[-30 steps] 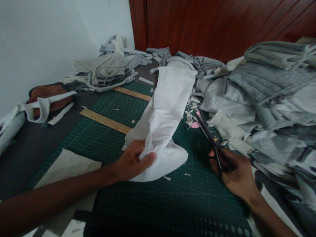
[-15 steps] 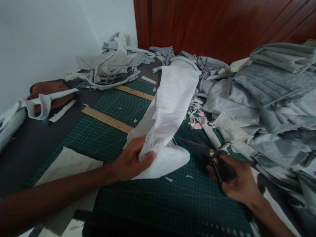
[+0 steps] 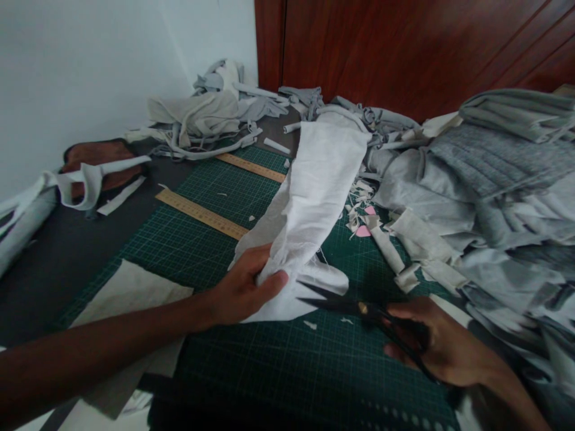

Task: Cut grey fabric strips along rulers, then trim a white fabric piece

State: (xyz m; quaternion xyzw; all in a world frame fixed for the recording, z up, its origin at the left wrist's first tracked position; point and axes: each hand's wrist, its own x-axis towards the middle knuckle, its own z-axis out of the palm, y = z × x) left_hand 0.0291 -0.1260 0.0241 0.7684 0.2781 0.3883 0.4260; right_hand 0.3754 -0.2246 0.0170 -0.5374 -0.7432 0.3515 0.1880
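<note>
A long strip of white cloth (image 3: 330,173) runs from the back of the green cutting mat (image 3: 287,365) toward me, with frayed threads near its folded front end. My left hand (image 3: 251,287) pinches that front end between thumb and fingers. In my right hand (image 3: 444,341) is a pair of black scissors (image 3: 363,308) with a brass-coloured pivot. Their blades are parted and point left, lying over the cloth just right of my left thumb. Whether the blades have cut into the cloth I cannot tell.
Two wooden rulers (image 3: 202,214) lie on the mat's left side. Grey fabric heaps (image 3: 426,185) crowd the right, and more scraps (image 3: 197,117) pile up at the back left. A pale cloth piece (image 3: 135,293) rests under my left forearm. Small offcuts (image 3: 359,209) lie beside the strip.
My right hand has brought the scissors left, from beside the cloth to over its front end, with the blades wider apart. My left hand keeps its hold. The view has shifted slightly.
</note>
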